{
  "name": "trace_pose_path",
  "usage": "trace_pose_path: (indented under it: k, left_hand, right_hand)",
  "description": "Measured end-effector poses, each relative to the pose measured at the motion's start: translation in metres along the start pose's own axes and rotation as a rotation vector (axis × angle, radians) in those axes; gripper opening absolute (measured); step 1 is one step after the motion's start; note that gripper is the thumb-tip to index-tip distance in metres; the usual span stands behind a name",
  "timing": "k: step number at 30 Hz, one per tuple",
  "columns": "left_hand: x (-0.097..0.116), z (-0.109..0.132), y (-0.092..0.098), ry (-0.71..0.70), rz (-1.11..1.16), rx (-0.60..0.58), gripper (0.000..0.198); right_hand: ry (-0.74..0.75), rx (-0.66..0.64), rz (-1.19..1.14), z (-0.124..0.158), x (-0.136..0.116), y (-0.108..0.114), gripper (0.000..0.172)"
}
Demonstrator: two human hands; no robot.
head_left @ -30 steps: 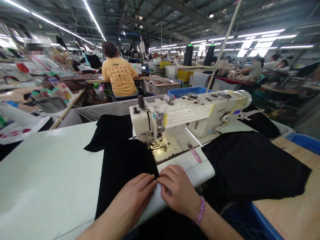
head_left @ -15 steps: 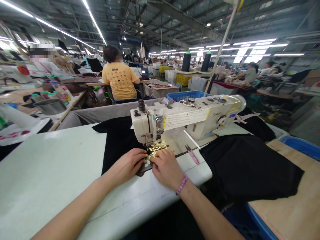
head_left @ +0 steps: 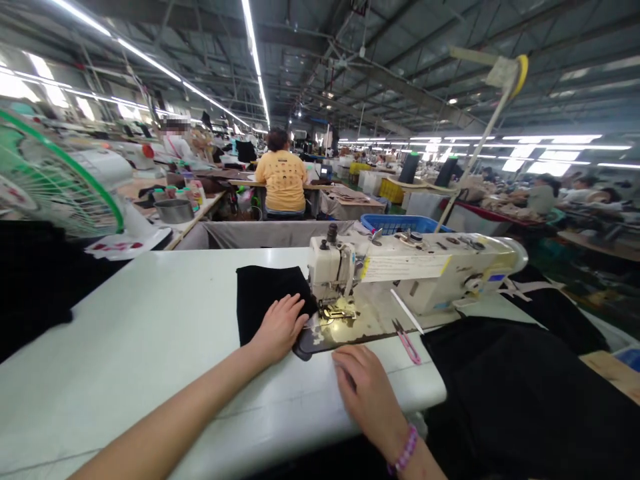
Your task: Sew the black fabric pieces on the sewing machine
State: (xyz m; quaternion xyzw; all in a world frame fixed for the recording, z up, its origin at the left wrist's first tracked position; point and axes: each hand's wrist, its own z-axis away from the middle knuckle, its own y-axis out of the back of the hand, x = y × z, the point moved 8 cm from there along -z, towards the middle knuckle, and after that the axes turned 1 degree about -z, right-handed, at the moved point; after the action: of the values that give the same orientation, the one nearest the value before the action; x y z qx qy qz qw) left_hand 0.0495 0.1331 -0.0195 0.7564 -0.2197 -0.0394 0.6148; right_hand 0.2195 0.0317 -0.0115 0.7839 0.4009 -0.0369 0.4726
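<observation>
A black fabric piece [head_left: 260, 297] lies on the white table [head_left: 150, 333] to the left of the sewing machine [head_left: 410, 270]. My left hand [head_left: 280, 327] rests flat on the fabric's right edge, fingers stretched out toward the presser foot [head_left: 336, 310]. My right hand [head_left: 365, 390] lies palm down on the table edge in front of the needle plate, fingers loosely curled and holding nothing. A bead bracelet circles its wrist.
Pink thread snips [head_left: 407, 340] lie right of the needle plate. A heap of black fabric [head_left: 520, 387] fills the right side. A green fan [head_left: 45, 177] stands at the left. A person in a yellow shirt [head_left: 283, 180] sits ahead with their back turned. A blue crate [head_left: 400, 223] sits behind the machine.
The fabric has passed leftward behind the machine. My right hand has drawn back from the presser foot to the table edge; my left hand stays on the fabric. The view has tilted up and left.
</observation>
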Motion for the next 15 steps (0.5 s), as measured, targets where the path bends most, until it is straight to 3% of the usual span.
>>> trace_pose_path:
  k: [4, 6, 9, 11, 15]
  left_hand:
    - [0.017, 0.032, 0.014, -0.012, -0.038, -0.067, 0.043]
    - [0.022, 0.036, 0.023, -0.011, -0.054, -0.089, 0.042]
    - [0.015, 0.018, 0.026, 0.023, -0.085, -0.097, 0.042]
    - [0.001, -0.002, 0.019, 0.047, -0.104, -0.120, 0.046]
    - [-0.026, -0.041, -0.001, 0.043, -0.138, -0.200, 0.059]
  right_hand:
    - [0.075, -0.073, 0.049, -0.020, -0.018, -0.013, 0.036]
    - [0.060, -0.126, 0.099, -0.028, -0.022, -0.026, 0.040]
    - [0.004, -0.197, 0.162, -0.033, -0.024, -0.046, 0.040]
    - [-0.002, -0.206, 0.188, -0.031, -0.030, -0.052, 0.039]
    - [0.078, -0.218, 0.213, -0.016, -0.048, -0.041, 0.038]
